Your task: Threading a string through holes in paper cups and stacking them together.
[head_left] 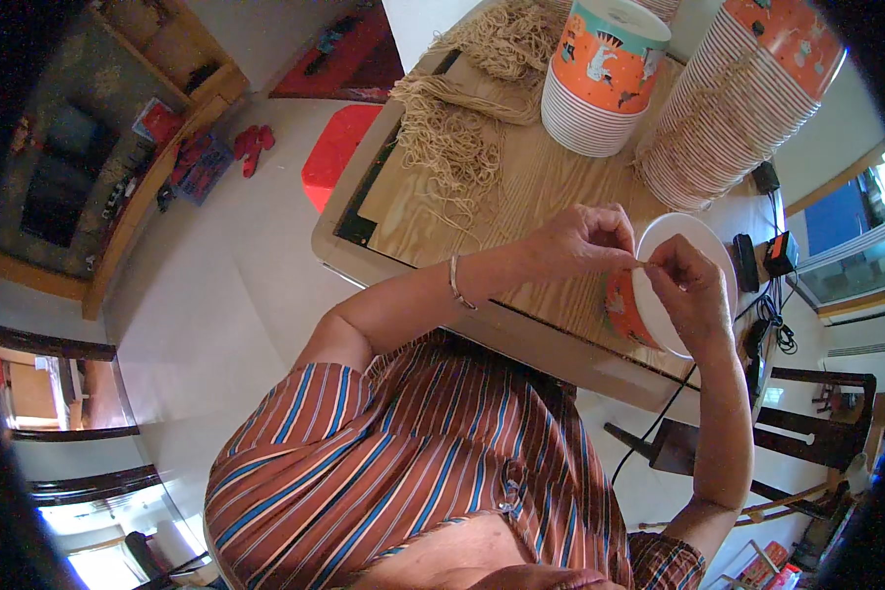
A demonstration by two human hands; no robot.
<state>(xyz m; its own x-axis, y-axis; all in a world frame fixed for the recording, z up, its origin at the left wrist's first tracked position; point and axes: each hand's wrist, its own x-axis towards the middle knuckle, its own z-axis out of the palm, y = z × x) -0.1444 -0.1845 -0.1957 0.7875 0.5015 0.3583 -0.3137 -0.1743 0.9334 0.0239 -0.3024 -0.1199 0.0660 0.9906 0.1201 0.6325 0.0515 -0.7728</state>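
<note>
My left hand (585, 239) and my right hand (693, 285) meet above an orange and white paper bucket (623, 311), thumb and forefinger of each pinched together. A tiny end of tan cord (641, 264) shows between the fingertips; most of it is hidden by the fingers. The bucket stands near the table's front edge, its white inside facing up, partly covered by my right hand. Beyond my left hand lie loose tangled tan cords (452, 138), with a second heap of cords (501, 41) behind them.
A nested stack of paper buckets (600, 113) stands at the back of the wooden table (536, 187). To its right leans a taller stack (723, 118) with cords hanging over it. Black cables (779, 320) lie at the right. A red stool (336, 157) is at the left.
</note>
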